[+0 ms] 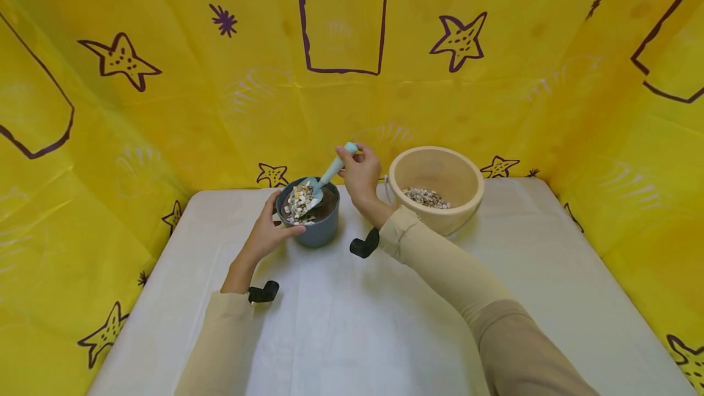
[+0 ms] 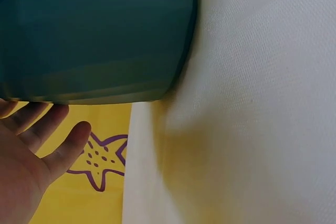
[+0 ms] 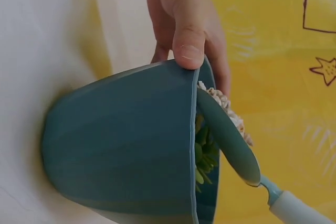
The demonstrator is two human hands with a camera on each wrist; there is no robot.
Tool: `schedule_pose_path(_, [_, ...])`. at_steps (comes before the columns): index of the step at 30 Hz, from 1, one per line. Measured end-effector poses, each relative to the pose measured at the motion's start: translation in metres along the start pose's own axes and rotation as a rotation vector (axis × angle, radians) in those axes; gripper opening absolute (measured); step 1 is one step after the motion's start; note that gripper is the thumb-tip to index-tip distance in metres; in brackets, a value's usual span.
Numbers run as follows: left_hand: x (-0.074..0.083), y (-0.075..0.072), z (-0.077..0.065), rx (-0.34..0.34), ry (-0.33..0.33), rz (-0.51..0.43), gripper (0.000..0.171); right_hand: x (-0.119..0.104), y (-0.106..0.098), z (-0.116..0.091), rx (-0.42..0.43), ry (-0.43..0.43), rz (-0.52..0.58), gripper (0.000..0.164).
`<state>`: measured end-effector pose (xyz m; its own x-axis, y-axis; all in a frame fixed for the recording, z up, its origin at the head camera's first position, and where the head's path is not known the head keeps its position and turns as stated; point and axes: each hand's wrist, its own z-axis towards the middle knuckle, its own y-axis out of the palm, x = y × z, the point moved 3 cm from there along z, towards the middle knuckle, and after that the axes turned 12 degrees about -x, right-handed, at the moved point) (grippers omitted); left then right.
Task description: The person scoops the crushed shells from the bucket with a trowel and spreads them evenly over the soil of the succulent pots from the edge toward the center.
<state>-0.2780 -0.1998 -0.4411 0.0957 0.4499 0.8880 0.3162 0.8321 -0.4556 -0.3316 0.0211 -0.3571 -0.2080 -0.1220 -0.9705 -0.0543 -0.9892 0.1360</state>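
Observation:
A blue-grey flower pot (image 1: 320, 233) stands on the white table. My left hand (image 1: 263, 238) holds it from the left, thumb at the near rim and fingers along the far side. My right hand (image 1: 362, 179) grips the pale blue handle of a small shovel (image 1: 332, 171), its blade over the pot's mouth. Heaped on that blade are small mixed pebbles (image 1: 300, 200). In the right wrist view, green leaves of a plant (image 3: 203, 156) show inside the pot beneath the shovel, partly hidden by the rim. Brown soil (image 1: 327, 202) also appears within.
To the right stands a cream bucket (image 1: 462, 216) with a thin handle, more pebbles (image 1: 426, 197) lying at its bottom. The white-covered table (image 1: 341, 322) ends at a yellow curtain (image 1: 341, 109) printed with starfish, which hangs behind and at both sides.

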Motion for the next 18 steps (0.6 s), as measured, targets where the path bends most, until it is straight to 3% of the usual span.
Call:
schedule_pose_path(4, [-0.018,-0.002,0.008,0.012,0.01,0.015,0.107,-0.002,0.001,-0.001,-0.003,-0.012,-0.024,0.04])
schedule_pose_path(18, [-0.017,0.0,0.007,0.021,0.005,-0.003,0.107,0.001,0.001,0.001,0.033,0.032,0.01,0.037])
